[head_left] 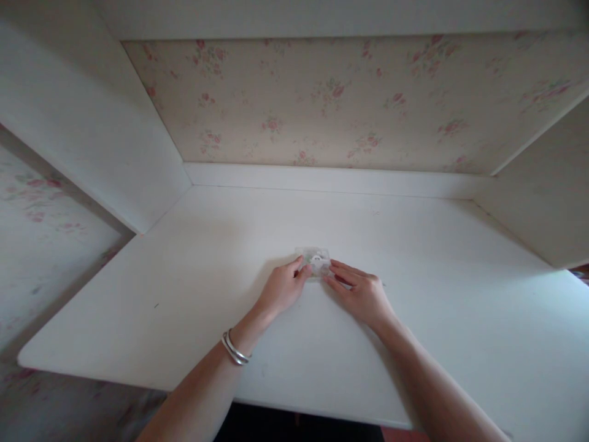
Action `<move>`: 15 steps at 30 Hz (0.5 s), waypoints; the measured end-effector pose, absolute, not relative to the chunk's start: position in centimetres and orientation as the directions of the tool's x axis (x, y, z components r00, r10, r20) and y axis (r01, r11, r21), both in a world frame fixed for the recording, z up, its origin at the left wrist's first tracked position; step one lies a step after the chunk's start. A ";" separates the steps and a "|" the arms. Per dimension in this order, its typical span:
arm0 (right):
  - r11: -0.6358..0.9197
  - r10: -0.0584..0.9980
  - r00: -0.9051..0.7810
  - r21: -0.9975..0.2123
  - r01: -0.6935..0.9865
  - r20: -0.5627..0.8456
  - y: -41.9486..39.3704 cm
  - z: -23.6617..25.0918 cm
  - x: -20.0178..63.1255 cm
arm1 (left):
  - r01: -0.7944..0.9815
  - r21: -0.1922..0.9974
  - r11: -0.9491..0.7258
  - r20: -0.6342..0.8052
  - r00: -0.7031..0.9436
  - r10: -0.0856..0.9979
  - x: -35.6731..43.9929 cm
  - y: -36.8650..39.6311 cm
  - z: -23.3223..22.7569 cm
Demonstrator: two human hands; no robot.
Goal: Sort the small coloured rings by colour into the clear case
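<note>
A small, clear, flat plastic package (317,263) with a white piece inside lies at the middle of the white desk; I cannot tell exactly what it contains. My left hand (284,285) grips its left edge between thumb and fingers. At the right edge, my right hand (361,293) holds it with the thumb at the near corner and the fingers along the side. Both hands rest low, close to the desk surface. Two silver bangles (235,348) circle my left wrist.
The white desktop (221,239) has a rounded front left corner and a raised strip (340,182) along the back. White side panels (105,123) stand left and right, with floral wallpaper (294,104) behind. A small dark mark (156,305) shows on the left of the desk.
</note>
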State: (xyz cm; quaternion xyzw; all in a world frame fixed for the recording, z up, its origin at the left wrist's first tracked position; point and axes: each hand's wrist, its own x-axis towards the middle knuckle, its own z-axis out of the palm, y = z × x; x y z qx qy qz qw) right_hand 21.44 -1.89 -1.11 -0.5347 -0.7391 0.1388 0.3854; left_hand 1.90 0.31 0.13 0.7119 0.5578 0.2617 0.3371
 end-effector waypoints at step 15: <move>0.408 0.887 -0.133 -0.616 0.674 0.443 -2.1 -0.7 21.3 | 0.622 0.769 -0.145 0.010 0.215 0.977 2.1 0.2 0.3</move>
